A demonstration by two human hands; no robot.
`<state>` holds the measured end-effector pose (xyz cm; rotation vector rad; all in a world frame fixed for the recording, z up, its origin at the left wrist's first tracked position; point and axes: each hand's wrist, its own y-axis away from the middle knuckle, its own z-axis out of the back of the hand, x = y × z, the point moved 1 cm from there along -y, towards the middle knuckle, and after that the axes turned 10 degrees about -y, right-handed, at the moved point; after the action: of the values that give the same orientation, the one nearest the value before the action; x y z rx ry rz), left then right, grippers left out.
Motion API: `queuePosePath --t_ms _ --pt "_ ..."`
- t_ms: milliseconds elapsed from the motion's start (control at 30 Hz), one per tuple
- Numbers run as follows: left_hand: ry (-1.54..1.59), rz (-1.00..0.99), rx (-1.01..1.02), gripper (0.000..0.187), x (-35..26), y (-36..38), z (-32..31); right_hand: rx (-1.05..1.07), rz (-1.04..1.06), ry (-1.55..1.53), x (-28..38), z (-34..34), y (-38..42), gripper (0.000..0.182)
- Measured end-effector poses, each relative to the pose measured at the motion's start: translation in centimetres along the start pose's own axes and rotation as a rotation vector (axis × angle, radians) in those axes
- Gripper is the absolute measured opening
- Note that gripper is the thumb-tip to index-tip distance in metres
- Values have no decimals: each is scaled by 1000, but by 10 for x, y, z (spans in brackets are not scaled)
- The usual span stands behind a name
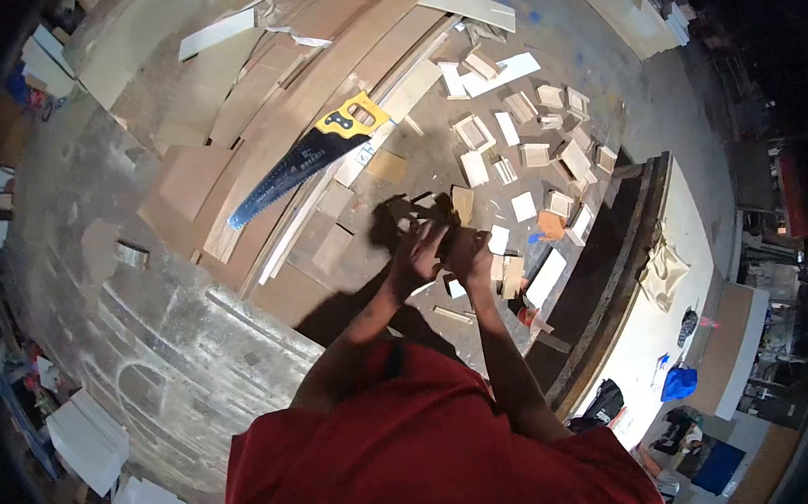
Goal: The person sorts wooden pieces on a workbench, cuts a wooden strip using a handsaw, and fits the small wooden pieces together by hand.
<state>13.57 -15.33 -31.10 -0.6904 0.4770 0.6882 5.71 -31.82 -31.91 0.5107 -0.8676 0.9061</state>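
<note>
Both my hands are raised close together in front of my body, above the littered floor. My left hand [416,256] has its fingers stretched up and a little apart. Beside it, my right hand [466,250] is curled closed, its fingertips in shadow; I cannot tell what it holds. A tan wood piece [463,205] shows just beyond the right hand. Up and to the left, a handsaw [308,156] with a yellow and black handle lies across long boards [326,75].
Several small wooden frames [473,133] and white offcuts [524,207] are scattered on the floor ahead. At right stands a long white-topped bench [683,223] with a cloth [664,274] on it. White panels [89,439] lie at lower left.
</note>
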Motion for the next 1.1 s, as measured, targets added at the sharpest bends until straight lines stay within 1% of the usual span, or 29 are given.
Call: queuePosePath --t_ms 67,100,133,200,233,267,333,367,400,467,500,533,600,633,667,733,767,800,833,867,900,933,967,1000,1033,1067,1100 --pt "-174 63 404 75 11 -14 -9 -17 66 54 12 6 8 52" --pt "-224 38 402 80 29 -8 -38 37 31 4 25 9 11 61" --pt "-222 44 394 80 35 -4 -41 43 38 9 26 9 15 61" --pt "-161 41 116 70 40 0 -42 69 64 -62 28 11 19 53" --pt "-214 77 221 66 50 -11 -50 126 -44 15 28 15 20 52" --pt "-213 79 218 66 61 -15 -53 127 -41 17 28 13 20 52" --pt "13 206 191 64 69 -23 -20 117 -124 37 26 7 20 56" --pt "-77 146 -9 62 67 -24 -1 90 -73 7 27 2 20 55" --pt "-80 148 -9 62 65 -25 14 92 -73 5 15 -4 19 55" --pt "22 169 -143 52 65 -28 29 57 -61 -146 -20 -14 17 54" --pt "13 177 -192 39 65 -33 37 89 -71 -61 5 -10 15 51" --pt "9 178 -196 39 68 -31 40 92 -68 -63 5 -11 14 51" --pt "-56 484 -63 30 74 -19 48 134 -186 9 3 -13 12 50" --pt "67 504 -232 21 72 -10 51 186 -189 -47 -5 -15 11 49" --pt "60 507 -237 21 72 2 57 193 -184 -50 -13 -17 13 49" --pt "726 804 -193 20 72 22 66 264 -261 -357 -25 -15 16 44" --pt "723 804 -200 20 65 26 73 261 -389 -452 -34 -17 19 40" --pt "990 1014 -243 21 47 21 99 267 -387 -454 -27 -17 21 40" --pt "1262 1219 -284 22 34 18 115 227 -281 -506 -11 -14 25 45" --pt "1261 1221 -291 22 33 21 119 188 -177 -556 0 -10 28 51" --pt "1342 1189 -266 24 31 27 126 196 -184 -559 3 -7 31 51" --pt "1426 1149 -241 26 29 30 130 301 -298 -606 4 -2 28 60" --pt "1398 1133 -229 28 26 33 133 404 -412 -651 5 2 27 69" --pt "1396 1137 -228 28 23 34 135 405 -415 -653 5 3 30 69" --pt "1345 1141 -230 28 21 33 134 418 -290 -803 7 4 28 75" --pt "1289 1151 -232 28 19 34 135 375 -394 -896 6 8 31 79" --pt "1278 1161 -248 25 17 31 136 321 -495 -990 25 14 32 84"
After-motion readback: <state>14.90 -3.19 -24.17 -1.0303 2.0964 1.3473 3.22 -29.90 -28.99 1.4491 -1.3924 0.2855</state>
